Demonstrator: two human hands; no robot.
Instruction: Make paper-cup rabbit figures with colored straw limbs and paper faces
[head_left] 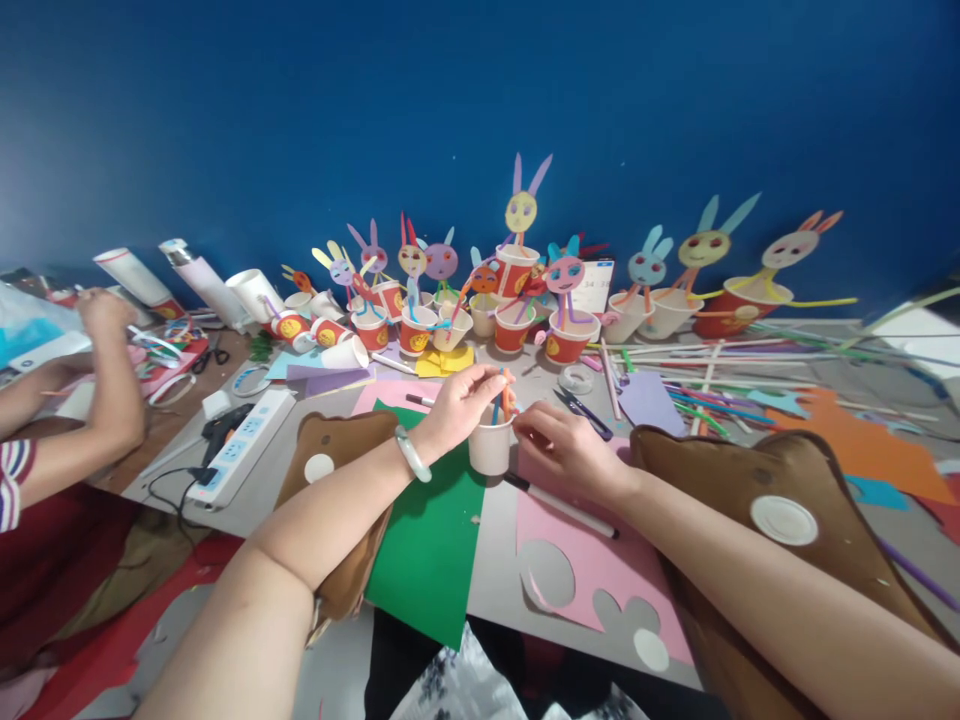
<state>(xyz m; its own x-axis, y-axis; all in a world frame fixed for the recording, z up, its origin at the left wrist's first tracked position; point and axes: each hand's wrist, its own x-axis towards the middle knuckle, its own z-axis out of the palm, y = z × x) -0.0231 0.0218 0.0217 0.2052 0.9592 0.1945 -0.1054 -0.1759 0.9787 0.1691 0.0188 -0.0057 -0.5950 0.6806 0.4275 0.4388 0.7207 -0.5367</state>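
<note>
A small white paper cup [491, 450] stands upright in front of me, between my hands. An orange stem [507, 392] and a blue stem [496, 408], both resembling pipe cleaners, rise out of its mouth. My left hand [466, 400], with a pale bangle at the wrist, pinches the stems near their tops. At the cup's right side is my right hand [570, 450], its fingers curled close to the rim; what lies between the fingertips is hidden. Beneath are green paper [431, 540] and pink paper [592, 560] with round cutouts. A marker [562, 507] lies below my right hand.
Several red-and-white paper cups with rabbit figures [517, 270] line the blue wall. Loose coloured stems [697, 380] and a utility knife [583, 412] lie right. Brown cushions [720, 490] flank the papers. Left are a power strip [244, 450], a glue gun [225, 435] and another person's arms [112, 400].
</note>
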